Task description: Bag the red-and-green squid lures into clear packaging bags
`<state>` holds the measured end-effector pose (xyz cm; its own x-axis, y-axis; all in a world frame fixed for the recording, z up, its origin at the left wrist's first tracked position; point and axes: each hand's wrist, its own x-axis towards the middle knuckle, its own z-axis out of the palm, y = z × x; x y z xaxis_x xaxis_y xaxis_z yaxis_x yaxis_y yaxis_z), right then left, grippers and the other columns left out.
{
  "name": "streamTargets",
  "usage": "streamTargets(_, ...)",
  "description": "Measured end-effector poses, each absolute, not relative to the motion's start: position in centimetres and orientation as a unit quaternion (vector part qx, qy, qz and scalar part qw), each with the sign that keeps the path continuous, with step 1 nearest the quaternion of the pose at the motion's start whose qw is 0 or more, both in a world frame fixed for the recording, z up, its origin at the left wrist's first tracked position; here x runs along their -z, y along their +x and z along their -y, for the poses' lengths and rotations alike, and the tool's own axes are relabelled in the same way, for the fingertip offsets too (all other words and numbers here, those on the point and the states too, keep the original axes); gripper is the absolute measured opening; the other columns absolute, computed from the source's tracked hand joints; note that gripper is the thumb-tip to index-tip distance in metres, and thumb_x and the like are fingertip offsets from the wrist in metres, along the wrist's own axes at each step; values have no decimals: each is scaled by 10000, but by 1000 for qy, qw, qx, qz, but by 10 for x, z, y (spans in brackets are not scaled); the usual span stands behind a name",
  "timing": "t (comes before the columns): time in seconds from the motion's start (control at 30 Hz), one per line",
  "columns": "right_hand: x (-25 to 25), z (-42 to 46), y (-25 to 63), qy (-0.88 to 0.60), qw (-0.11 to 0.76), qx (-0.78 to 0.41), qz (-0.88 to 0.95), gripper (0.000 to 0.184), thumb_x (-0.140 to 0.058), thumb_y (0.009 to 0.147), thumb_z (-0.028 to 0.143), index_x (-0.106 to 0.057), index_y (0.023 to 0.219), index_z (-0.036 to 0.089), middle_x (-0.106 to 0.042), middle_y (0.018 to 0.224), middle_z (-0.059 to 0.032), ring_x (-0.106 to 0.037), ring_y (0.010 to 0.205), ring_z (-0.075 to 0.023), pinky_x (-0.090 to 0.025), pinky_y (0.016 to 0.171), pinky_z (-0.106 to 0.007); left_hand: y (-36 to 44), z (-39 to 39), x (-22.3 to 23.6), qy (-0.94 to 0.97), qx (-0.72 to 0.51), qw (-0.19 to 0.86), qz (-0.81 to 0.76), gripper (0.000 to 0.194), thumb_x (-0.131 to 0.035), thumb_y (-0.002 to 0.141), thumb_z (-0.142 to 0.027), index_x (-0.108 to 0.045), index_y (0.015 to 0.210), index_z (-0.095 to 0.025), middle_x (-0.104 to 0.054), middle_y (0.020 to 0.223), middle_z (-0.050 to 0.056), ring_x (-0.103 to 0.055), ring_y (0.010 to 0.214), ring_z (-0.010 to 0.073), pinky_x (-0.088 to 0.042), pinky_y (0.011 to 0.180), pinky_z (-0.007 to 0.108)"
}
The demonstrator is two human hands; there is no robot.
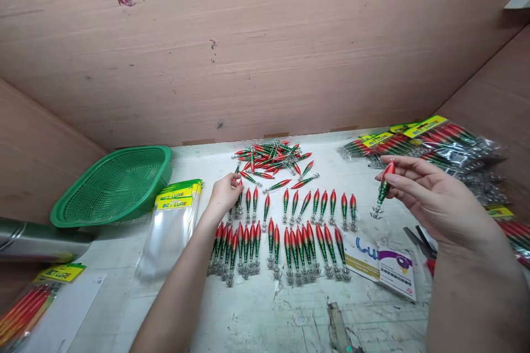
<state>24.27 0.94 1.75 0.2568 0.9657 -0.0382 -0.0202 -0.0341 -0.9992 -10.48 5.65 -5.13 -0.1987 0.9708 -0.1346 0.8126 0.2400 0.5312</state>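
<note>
On the scratched white bench [265, 314], shiny red and green lures [285, 242] lie in neat rows, each thin and pointy with spiky silver hooks at one end. The right hand [434, 198] is lifted and pinches one lure [383, 187], hooks hanging down. Farther back, the left hand [226, 193] lies curled on the rows by a loose pile [271, 162].

Squid jigs [290, 215] glossy red-green, metal hooks; basket [116, 185] green plastic mesh; bags [169, 231] clear glossy film; table [265, 309] scuffed, matt; walls [265, 49] raw wood.
</note>
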Motion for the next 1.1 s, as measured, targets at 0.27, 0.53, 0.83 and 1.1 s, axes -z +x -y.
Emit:
streamTargets(0.27, -18, -8, 245, -571, 543, -435, 437, 491, -820, 568, 385, -654, 1003, 228, -606, 817, -14, -518, 707, -121, -437, 549, -210, -99, -58, 51, 618, -102, 183, -758, 314, -558, 889, -362, -587, 1122, -153, -649, 1044, 71, -628, 924, 194, -506, 847, 423)
streamTargets(0.53, 10, -25, 262, -674, 432, -339, 495, 469, -667, 626, 445, -557, 1019, 214, -565, 751, -7, -531, 649, -151, -466, 560, -278, -92, -52, 53, 636, -76, 153, -752, 347, -566, 872, -300, -553, 1182, -144, -659, 1045, 85, -633, 902, 195, -497, 816, 379)
streamTargets(0.83, 57, -52, 277, -786, 226, -238, 523, 208, -618, 655, 215, -592, 860, 194, -582, 576, 17, -542, 488, -154, -396, 519, -277, -59, -56, 39, 702, -91, 118, -697, 258, -522, 864, -256, -650, 1078, -193, -653, 1117, 104, -610, 1012, 249, -480, 803, 347)
streamTargets(1.1, 63, -51, 269, -802, 86, -238, 541, 212, -618, 765, 184, -604, 970, 132, -649, 656, 7, -572, 492, -106, -441, 536, -240, -12, -87, 53, 766, -80, 165, -616, 278, -561, 890, -335, -599, 1108, -167, -604, 1170, 88, -589, 1036, 217, -492, 890, 449)
